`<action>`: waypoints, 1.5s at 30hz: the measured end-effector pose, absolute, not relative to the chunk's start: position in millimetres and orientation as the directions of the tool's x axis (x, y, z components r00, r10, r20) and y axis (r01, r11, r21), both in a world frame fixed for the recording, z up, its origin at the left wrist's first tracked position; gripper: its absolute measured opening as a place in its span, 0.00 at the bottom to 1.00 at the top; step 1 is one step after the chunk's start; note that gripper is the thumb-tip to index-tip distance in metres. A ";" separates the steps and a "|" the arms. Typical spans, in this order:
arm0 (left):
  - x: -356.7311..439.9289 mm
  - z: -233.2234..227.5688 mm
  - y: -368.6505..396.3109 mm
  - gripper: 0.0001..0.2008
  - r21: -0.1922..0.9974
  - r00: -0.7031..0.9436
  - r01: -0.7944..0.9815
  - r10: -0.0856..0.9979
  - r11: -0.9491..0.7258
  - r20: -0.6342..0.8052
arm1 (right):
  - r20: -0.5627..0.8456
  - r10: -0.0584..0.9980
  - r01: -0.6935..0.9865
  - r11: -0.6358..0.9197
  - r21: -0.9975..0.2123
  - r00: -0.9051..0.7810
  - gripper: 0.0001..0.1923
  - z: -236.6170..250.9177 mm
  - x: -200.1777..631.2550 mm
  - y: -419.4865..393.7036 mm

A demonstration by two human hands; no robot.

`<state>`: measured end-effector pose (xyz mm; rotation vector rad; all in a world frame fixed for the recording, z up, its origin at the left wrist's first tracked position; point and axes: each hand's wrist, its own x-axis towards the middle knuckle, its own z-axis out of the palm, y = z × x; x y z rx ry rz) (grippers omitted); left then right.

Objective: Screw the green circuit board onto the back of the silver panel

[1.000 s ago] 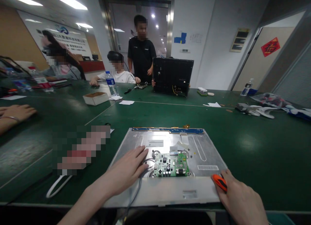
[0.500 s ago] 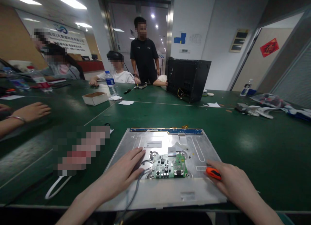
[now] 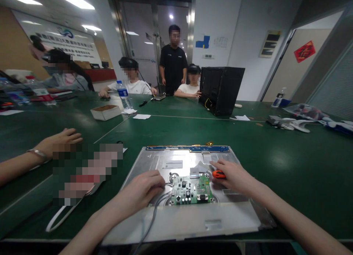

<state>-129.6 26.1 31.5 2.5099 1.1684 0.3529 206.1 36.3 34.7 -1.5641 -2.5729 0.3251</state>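
A silver metal display panel lies back side up in front of me, with a green circuit board at its middle and a blue strip board along its far edge. My left hand rests on the panel left of the green board. Its fingers are curled in around the dark cable that enters the board; the exact grip is partly hidden. Grey wires run down off the near edge. In my right hand is an orange-and-black tool handle, over the board's upper right corner; its tip is hidden.
Another person's hand reaches in from the left, beside a blurred pinkish item with a white strap. Farther off are a white open box, a water bottle, a black computer case, and plastic bags and white parts.
My right hand has moved left and away from me with the tool, from the panel's right edge to the board. My left fingers have curled in at the cable. The neighbour's hand has come closer.
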 end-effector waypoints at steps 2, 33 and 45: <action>-129.2 31.3 26.3 0.10 0.422 0.634 0.681 0.770 -0.599 0.071 | 0.009 0.879 0.846 0.462 -0.266 -0.477 0.16 32.7 205.6 36.8; -95.0 58.9 82.5 0.11 0.429 0.673 0.692 0.734 -0.581 -0.091 | 0.113 0.729 0.699 0.681 -0.217 -0.675 0.08 55.7 126.2 90.6; -96.6 43.7 83.5 0.06 0.420 0.614 0.721 0.789 -0.552 -0.017 | 0.128 0.601 0.555 0.787 -0.269 -0.789 0.09 36.3 99.8 110.0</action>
